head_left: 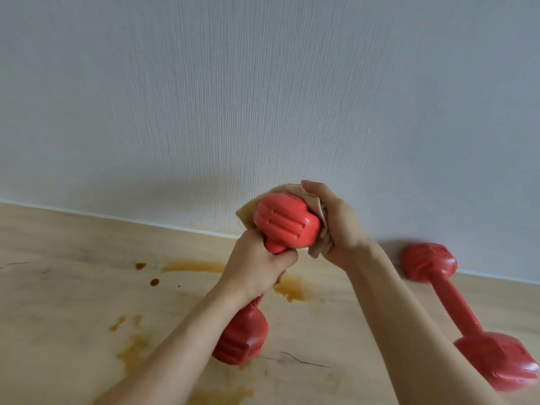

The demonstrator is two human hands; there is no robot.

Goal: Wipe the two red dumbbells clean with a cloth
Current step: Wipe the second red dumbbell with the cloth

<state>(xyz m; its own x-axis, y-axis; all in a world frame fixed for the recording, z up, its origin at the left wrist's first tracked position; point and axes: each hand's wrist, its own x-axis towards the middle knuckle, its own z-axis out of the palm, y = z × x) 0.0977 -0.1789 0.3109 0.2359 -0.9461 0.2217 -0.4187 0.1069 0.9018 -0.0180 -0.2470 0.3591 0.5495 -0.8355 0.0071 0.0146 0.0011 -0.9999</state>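
Note:
My left hand grips the handle of a red dumbbell, which stands upright with its lower head near or on the floor. Its upper head is raised in front of the wall. A beige cloth is wrapped around the far and right sides of that upper head, and my right hand presses it there. The second red dumbbell lies on the floor at the right, one head against the wall, the other toward the lower right corner.
The light wooden floor carries several brown liquid stains and smears around the held dumbbell. A pale textured wall with a thin white baseboard runs across the back. A thin dark crack marks the floor.

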